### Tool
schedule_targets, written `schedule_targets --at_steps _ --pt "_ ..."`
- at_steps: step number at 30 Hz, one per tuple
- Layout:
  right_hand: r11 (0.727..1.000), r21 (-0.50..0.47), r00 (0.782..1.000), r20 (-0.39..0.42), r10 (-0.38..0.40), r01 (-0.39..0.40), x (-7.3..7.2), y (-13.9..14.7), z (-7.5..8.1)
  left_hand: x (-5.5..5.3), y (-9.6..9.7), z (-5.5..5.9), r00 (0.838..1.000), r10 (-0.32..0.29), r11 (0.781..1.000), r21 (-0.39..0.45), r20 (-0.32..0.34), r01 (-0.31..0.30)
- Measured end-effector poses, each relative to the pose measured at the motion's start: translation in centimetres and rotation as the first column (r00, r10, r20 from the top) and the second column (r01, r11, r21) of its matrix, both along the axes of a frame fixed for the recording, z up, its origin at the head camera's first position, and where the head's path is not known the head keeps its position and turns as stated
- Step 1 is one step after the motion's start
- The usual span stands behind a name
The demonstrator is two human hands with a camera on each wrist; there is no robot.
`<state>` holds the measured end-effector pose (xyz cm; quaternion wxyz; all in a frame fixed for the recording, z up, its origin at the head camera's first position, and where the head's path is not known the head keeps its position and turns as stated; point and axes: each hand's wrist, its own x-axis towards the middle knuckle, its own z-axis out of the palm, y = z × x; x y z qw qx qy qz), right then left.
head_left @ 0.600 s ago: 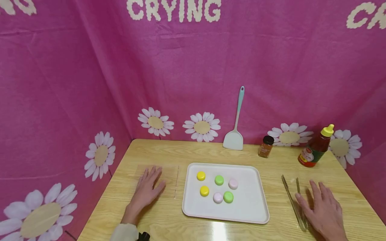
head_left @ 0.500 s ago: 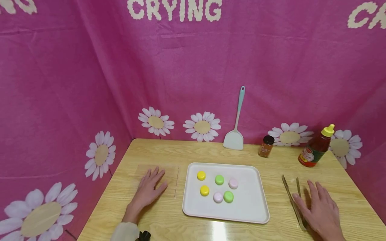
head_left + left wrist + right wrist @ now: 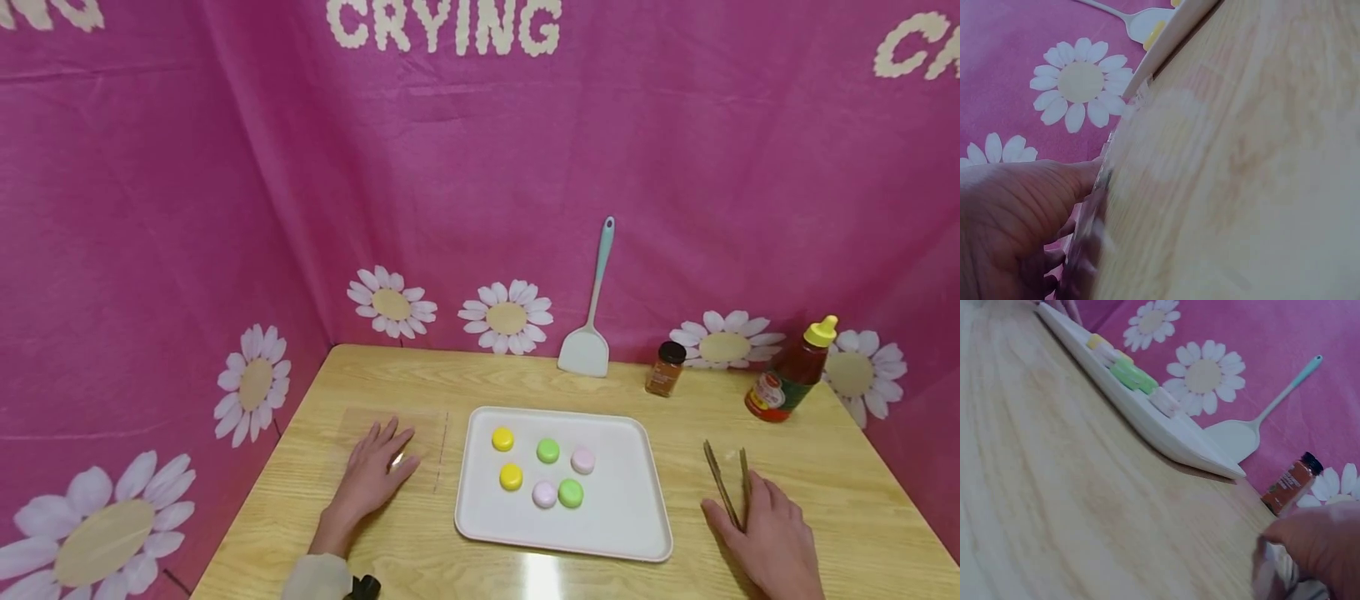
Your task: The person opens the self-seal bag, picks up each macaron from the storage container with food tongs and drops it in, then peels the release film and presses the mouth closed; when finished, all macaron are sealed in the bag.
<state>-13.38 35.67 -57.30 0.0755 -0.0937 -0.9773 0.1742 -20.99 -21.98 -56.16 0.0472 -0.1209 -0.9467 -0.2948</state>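
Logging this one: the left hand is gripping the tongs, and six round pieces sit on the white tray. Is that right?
Not quite: the right hand is gripping the tongs, as the head view shows. The six round pieces do sit on the white tray.

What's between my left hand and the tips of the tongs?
In the head view, rightward from your left hand: part of a clear item, the white tray with six round pieces, then bare tabletop up to the tongs.
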Motion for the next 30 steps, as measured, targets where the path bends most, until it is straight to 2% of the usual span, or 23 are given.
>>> schedule_targets --at_steps 3,7,11,15,21,24,28,30 --pt "0.999 0.018 0.998 -0.05 -0.039 0.04 0.1 -0.5 -0.1 0.0 0.2 0.0 1.0 0.009 1.0 0.006 -0.012 -0.009" --pt "0.997 0.049 0.992 -0.114 -0.051 0.057 -0.1 -0.8 0.2 -0.2 0.4 0.1 1.0 0.026 1.0 0.003 -0.009 -0.026" --pt "0.998 0.043 0.995 -0.092 -0.047 0.051 -0.4 -0.8 0.7 -0.3 0.6 0.2 0.999 0.042 0.999 0.001 -0.017 -0.042" --pt "0.999 0.021 0.995 -0.095 -0.03 0.032 -0.4 -0.8 0.8 -0.3 0.7 0.0 0.996 0.065 0.998 0.017 -0.058 -0.064" --pt "0.999 -0.018 0.977 -0.209 -0.033 0.03 -0.1 -1.2 0.7 -0.6 0.8 0.0 0.99 0.107 0.992 0.079 -0.09 -0.1" --pt "0.998 -0.057 0.983 -0.18 -0.031 0.021 0.0 -1.3 1.4 -0.8 0.8 0.1 0.986 0.124 0.99 0.079 -0.111 -0.116" --pt "0.996 -0.085 0.996 -0.082 0.016 -0.023 -0.1 -1.0 2.5 -0.8 0.9 0.1 0.97 0.145 0.989 0.065 -0.195 -0.135" --pt "0.994 -0.09 0.994 -0.093 0.05 -0.058 -0.2 -1.0 2.9 -0.8 1.0 0.1 0.96 0.155 0.987 0.075 -0.232 -0.142"
